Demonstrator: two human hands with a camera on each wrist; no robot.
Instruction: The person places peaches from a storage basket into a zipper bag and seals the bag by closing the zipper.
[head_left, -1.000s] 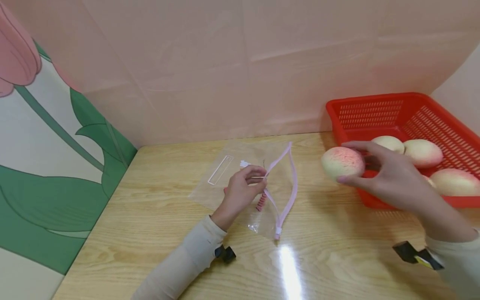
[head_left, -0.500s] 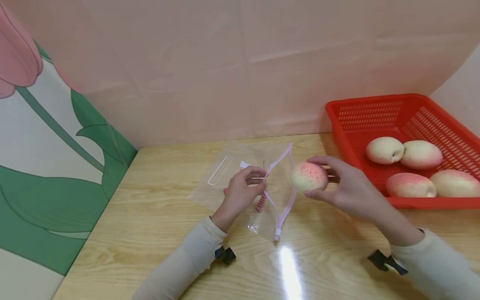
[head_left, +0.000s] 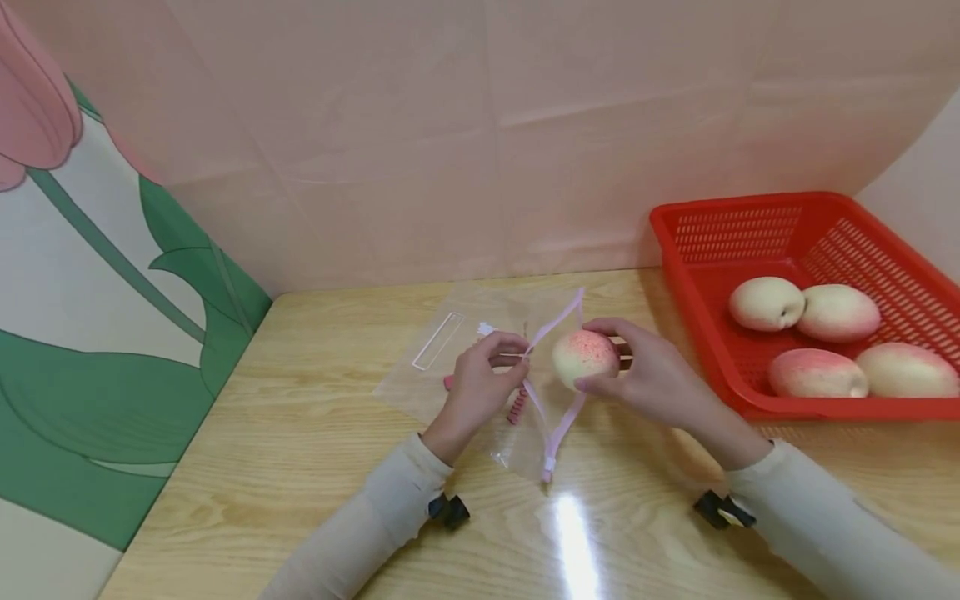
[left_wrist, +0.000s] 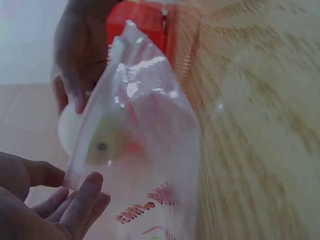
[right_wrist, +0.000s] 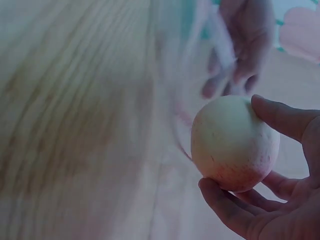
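With thumb and fingers, my left hand (head_left: 486, 377) pinches the upper edge of a clear zip bag (head_left: 442, 392), whose pink-lilac mouth gapes toward the right. Red printing shows on the bag's film in the left wrist view. My right hand (head_left: 660, 379) grips a pale peach (head_left: 583, 358) with a pink blush, thumb on one side and fingers on the other. In the head view the peach sits at the bag's mouth, between the two zip strips. How far it is inside the bag I cannot tell.
A red plastic basket (head_left: 693, 333) stands at the right on the wooden table (head_left: 300, 467). Several more peaches lie in it, one of them a pink-topped peach (head_left: 817, 372). A pink covered wall (head_left: 375, 167) rises behind, and a flower-patterned panel (head_left: 112, 333) borders the left side.
My right hand has carried the peach leftward from the basket's near-left edge to the bag's mouth. The left hand has kept its pinch on the bag in nearly the same place.
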